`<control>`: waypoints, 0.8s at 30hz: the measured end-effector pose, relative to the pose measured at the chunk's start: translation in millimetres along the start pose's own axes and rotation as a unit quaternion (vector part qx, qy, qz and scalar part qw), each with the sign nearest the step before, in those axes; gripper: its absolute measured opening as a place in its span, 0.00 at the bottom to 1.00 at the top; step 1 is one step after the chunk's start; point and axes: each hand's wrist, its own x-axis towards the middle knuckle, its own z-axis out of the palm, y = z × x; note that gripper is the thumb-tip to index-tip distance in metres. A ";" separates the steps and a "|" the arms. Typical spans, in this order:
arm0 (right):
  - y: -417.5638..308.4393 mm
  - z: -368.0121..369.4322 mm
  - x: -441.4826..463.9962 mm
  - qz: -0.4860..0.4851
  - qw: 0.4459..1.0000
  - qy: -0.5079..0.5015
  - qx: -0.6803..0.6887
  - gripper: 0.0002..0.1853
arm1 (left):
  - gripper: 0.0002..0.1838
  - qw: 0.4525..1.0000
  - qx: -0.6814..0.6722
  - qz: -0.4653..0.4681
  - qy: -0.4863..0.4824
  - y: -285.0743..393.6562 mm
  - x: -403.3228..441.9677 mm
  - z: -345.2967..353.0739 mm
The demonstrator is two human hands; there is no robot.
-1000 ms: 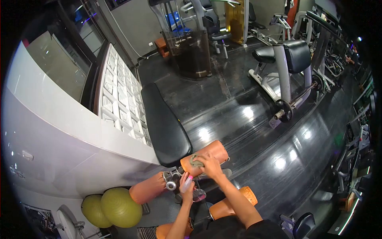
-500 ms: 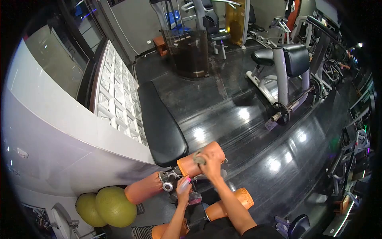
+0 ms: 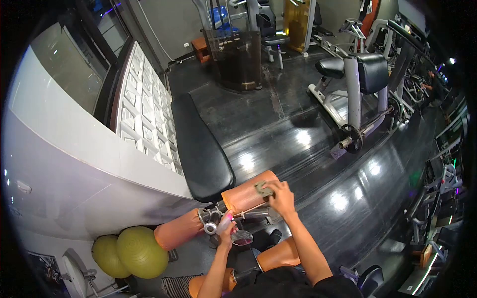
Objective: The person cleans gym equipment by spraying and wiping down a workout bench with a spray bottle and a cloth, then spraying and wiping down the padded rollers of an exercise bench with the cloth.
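My right hand (image 3: 281,196) is closed on a grey-green cloth (image 3: 264,189), which touches the right part of an orange padded roller (image 3: 244,195). My left hand (image 3: 227,233) grips a clear spray bottle (image 3: 242,238) with a pink nozzle, just below the roller's left end. Pinkish liquid shows low in the bottle. A second orange roller (image 3: 179,230) lies to the left, past a round metal knob (image 3: 210,228). Another orange pad (image 3: 279,254) is under my right forearm. The black bench pad (image 3: 201,149) extends away beyond the rollers.
Two green exercise balls (image 3: 143,252) rest at the lower left beside the curved white wall (image 3: 74,149). A machine with black pads and a weight plate (image 3: 352,138) stands at the right. Farther back is a dark-shrouded machine (image 3: 236,59). A person (image 3: 434,89) is at the far right.
My right hand and the cloth have moved right along the roller. My left hand, with the bottle, has shifted slightly left. The camera view has shifted slightly.
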 end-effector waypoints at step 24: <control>10.6 -1.6 -33.4 0.017 0.997 0.064 -0.033 0.24 | 0.39 0.999 -0.033 -0.020 -0.035 13.2 -2.8 9.0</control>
